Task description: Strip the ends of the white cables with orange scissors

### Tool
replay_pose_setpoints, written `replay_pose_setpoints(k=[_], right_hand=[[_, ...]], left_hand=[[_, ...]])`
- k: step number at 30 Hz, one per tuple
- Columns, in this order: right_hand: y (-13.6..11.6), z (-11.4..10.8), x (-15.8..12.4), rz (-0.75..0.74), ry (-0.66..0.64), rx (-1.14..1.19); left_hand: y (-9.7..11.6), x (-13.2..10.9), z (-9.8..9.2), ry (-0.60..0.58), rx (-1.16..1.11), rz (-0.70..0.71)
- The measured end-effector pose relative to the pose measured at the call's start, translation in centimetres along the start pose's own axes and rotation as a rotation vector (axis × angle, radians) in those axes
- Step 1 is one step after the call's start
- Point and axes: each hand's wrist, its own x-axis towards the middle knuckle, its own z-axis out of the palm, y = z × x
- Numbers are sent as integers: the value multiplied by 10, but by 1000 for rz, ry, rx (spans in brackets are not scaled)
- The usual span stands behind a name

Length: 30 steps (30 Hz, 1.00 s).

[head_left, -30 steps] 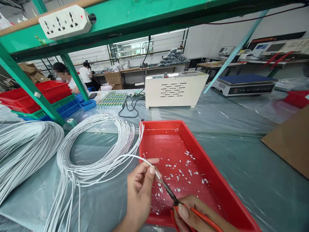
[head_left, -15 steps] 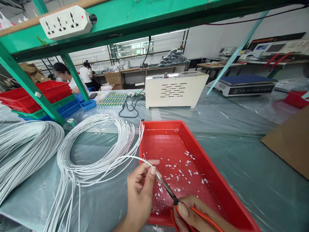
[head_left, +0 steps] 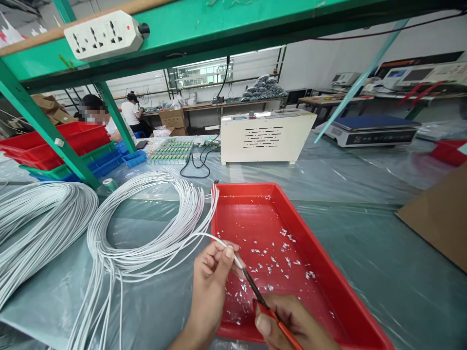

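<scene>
Over the near left part of a red tray (head_left: 350,296), my left hand (head_left: 211,287) pinches a white cable (head_left: 215,237) close to its end, between thumb and fingers. My right hand (head_left: 292,316) is closed around the red handles of scissors (head_left: 254,286) with long, narrow dark blades. Their tips meet the cable end just beyond my left fingertips; whether they grip it is too small to tell. The cable runs back left to a large coil of white cables (head_left: 146,250). Small silvery scraps (head_left: 288,236) lie scattered across the tray bottom.
A second cable bundle (head_left: 40,223) lies at the far left. Behind the tray stand a cream metal machine (head_left: 262,138) and a weighing scale (head_left: 372,129). A cardboard piece (head_left: 438,209) is at right. A green shelf beam (head_left: 233,24) crosses overhead. Two people sit further back.
My right hand has shifted slightly left and down, and the scissors' handles look closer together. My left hand holds the cable in nearly the same place.
</scene>
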Motion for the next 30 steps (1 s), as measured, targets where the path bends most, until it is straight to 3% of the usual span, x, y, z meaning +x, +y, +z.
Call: replay_pose_setpoints(k=[5, 10, 12, 22, 30], right_hand=[[1, -3, 1, -203, 184, -235], [-9, -3, -2, -346, 569, -283], [-13, -4, -2, -393, 652, -287], [-17, -9, -5, -439, 731, -361], [-18, -7, -4, -399, 742, -346]], left_hand=[[-1, -2, 1, -31, -35, -41], [-4, -12, 6, 9, 164, -5], [-8, -16, 7, 18, 216, 49], [-19, -22, 9, 32, 338, 360], [-20, -26, 13, 89, 358, 386]])
